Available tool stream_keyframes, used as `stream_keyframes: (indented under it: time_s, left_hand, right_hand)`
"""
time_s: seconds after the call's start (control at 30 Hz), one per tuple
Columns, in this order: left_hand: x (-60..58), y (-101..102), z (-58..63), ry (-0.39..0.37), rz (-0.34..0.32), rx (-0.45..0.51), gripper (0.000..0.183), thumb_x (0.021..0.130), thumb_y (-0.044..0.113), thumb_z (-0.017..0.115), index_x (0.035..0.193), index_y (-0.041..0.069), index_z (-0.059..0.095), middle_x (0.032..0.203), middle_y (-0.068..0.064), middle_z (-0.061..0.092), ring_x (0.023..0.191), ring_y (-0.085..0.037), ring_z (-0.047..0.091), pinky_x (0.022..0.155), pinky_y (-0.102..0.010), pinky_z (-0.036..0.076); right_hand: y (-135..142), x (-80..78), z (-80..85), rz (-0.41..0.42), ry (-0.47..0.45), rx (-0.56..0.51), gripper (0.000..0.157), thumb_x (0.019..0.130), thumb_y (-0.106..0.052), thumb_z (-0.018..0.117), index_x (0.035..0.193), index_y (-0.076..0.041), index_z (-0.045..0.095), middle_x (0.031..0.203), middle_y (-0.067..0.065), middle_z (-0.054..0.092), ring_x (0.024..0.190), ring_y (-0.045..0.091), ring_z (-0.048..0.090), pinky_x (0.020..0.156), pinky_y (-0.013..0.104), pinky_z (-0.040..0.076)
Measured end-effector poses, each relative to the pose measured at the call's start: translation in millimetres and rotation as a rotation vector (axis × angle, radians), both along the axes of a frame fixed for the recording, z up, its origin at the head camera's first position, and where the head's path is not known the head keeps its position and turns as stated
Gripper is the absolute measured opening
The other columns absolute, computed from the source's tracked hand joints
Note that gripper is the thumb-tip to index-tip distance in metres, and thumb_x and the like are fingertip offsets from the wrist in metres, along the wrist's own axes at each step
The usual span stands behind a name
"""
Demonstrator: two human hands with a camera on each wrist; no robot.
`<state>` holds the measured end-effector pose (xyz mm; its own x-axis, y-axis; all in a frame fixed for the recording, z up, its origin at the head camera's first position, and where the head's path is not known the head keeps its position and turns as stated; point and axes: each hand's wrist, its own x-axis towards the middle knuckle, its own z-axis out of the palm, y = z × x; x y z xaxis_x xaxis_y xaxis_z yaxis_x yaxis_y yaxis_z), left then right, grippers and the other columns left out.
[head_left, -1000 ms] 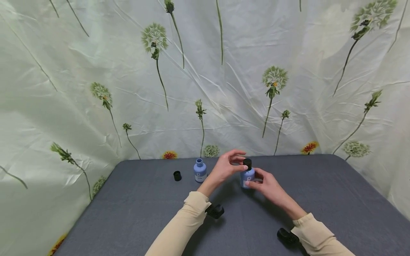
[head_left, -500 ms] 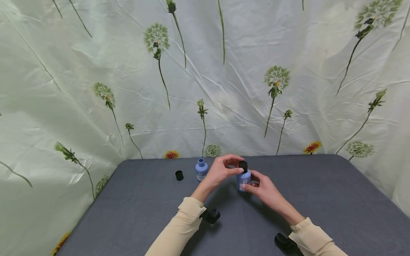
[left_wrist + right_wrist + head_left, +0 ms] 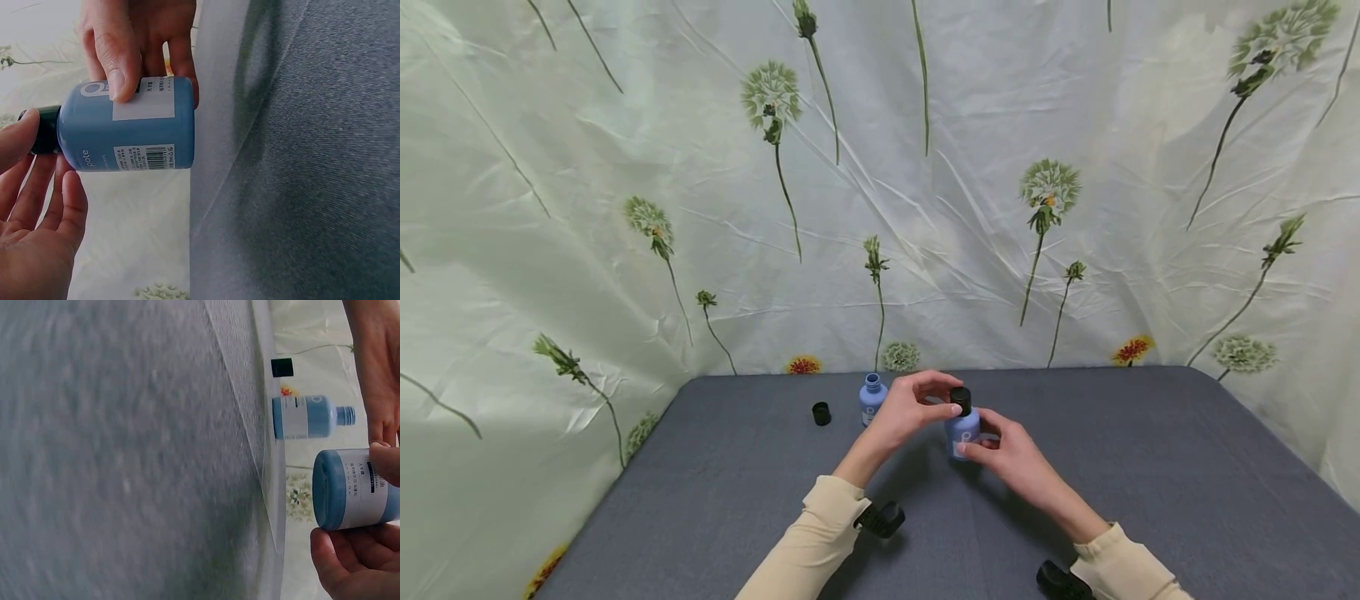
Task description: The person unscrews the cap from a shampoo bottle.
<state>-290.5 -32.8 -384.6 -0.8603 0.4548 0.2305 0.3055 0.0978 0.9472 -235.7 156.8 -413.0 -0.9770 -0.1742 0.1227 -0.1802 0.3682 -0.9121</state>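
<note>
My left hand pinches the black cap on top of a blue bottle, thumb on the near side. Around the bottle's body my right hand grips with thumb and fingers, the thumb pressing the white label in the left wrist view. The bottle is upright and held above the table, its underside showing in the right wrist view. A second blue bottle, uncapped with its threaded neck bare, stands behind my left hand. Left of it, a loose black cap lies on the table.
Dark grey cloth covers the table, whose far edge runs behind the bottles. A pale curtain printed with dandelions hangs behind and at the left. Each wrist carries a black camera mount; the left one sits low over the cloth.
Both hands have carried the capped bottle left and a little nearer to me, keeping their holds. The uncapped bottle and the loose cap have stayed on the table.
</note>
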Motion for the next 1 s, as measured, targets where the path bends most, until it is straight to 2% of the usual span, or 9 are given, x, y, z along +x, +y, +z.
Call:
stream_keyframes:
  time_s: [0.23,0.53,1.0]
  left_hand:
    - [4.7,-9.0,-3.7,0.023,0.003,-0.014,0.031,0.086,0.013,0.078,0.116,0.014,0.071,0.105,-0.001,0.069,0.095,-0.021,0.064,0.078,-0.033,0.053]
    - [14.2,-19.3,-4.1,0.031,0.004,-0.01,0.031,0.087,0.012,0.076,0.118,0.012,0.07,0.107,-0.001,0.069,0.096,-0.023,0.063,0.08,-0.035,0.053]
    - [28.7,-29.4,-6.6,0.01,-0.006,0.005,0.033,0.088,0.008,0.075,0.12,0.007,0.068,0.107,-0.006,0.069,0.097,-0.026,0.063,0.079,-0.032,0.052]
  right_hand:
    - [-8.0,4.1,-1.5,-0.008,-0.025,-0.014,0.056,0.087,-0.018,0.076,0.135,0.001,0.053,0.118,0.014,0.062,0.101,0.025,0.065,0.081,0.038,0.054]
    - [-15.4,10.9,-2.0,0.029,-0.027,-0.029,0.058,0.087,-0.021,0.077,0.135,0.001,0.053,0.119,0.015,0.062,0.101,0.025,0.065,0.081,0.039,0.054]
    - [-26.3,25.4,-0.8,-0.001,-0.069,-0.034,0.058,0.085,-0.021,0.079,0.134,0.0,0.055,0.117,0.012,0.064,0.1,0.025,0.065,0.08,0.04,0.054]
